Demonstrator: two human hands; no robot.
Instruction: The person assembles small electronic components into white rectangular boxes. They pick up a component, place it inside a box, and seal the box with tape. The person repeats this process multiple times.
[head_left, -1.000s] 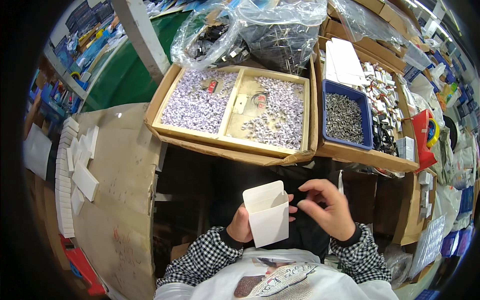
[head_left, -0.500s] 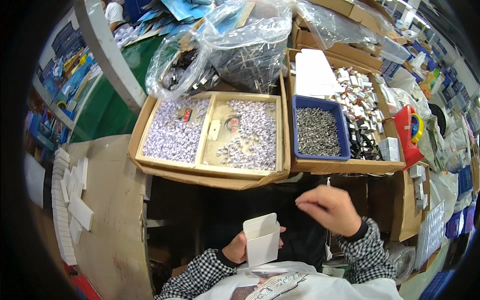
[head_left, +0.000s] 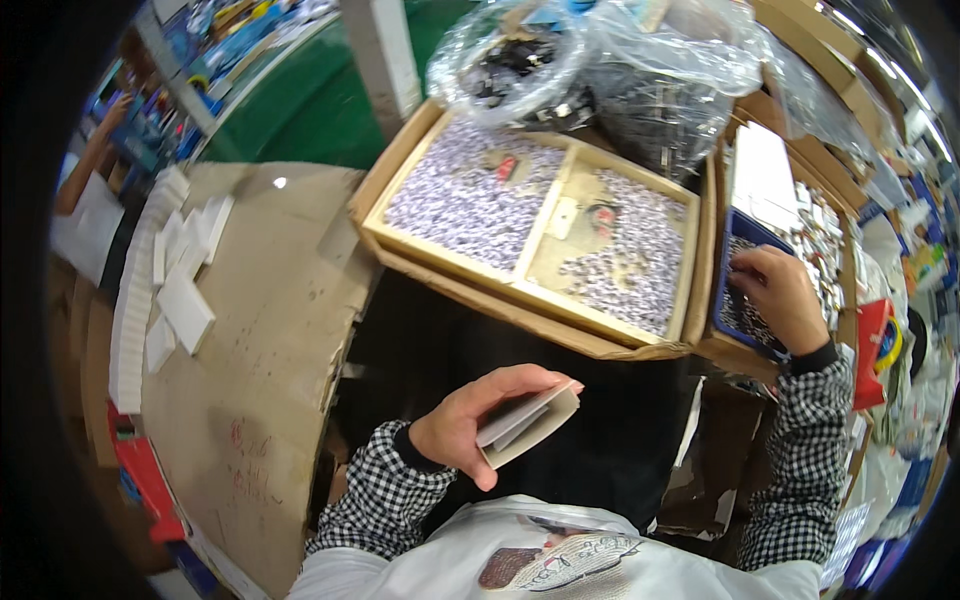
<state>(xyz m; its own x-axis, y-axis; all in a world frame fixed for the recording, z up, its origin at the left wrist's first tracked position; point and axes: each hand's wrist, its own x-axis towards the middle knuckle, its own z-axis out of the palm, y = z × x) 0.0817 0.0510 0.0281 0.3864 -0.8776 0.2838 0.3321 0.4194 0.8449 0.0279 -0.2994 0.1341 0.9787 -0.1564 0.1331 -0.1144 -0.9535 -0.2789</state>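
Observation:
In my left hand is a small white cardboard box, tilted, with its upper end facing me and thumb and fingers on its sides. What the box contains cannot be made out. Over at the right, my right hand reaches into a blue plastic tray of small dark metal parts. Its fingers are bent together among the parts; whatever lies between them is hidden. Left of this tray stands a two-part wooden tray, with small whitish pieces in both compartments.
Several flat white boxes lie beside a long row of white boxes on the brown board. Clear plastic bags of dark parts stand behind the wooden tray. A red tape dispenser is far right. Another person's arm shows far left.
My right hand has gone from above my lap into the blue tray. The box in my left hand has been tipped over sideways. The whole view has swung toward the left.

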